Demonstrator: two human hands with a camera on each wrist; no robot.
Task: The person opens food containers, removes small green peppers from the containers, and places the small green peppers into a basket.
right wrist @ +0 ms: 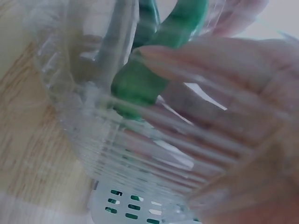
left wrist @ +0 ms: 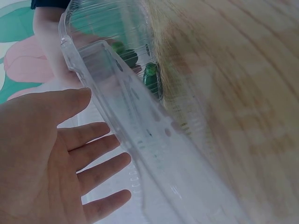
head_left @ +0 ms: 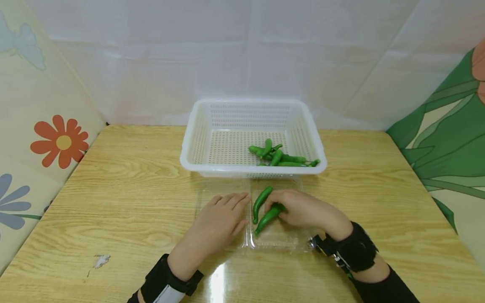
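Observation:
A clear plastic clamshell box lies unfolded on the table, its two halves side by side. My right hand reaches into the right half and pinches a green chili pepper near one end; in the right wrist view that pepper shows between thumb and fingers, seen through the clear wall. A second green chili lies in the same half, just left of it. Over the left half is my left hand, fingers straight. The left wrist view shows this hand with spread fingertips at the plastic rim.
Behind the box stands a white perforated basket holding several green chilies at its front right. A white cloth hangs behind the wooden table. Printed panels flank both sides.

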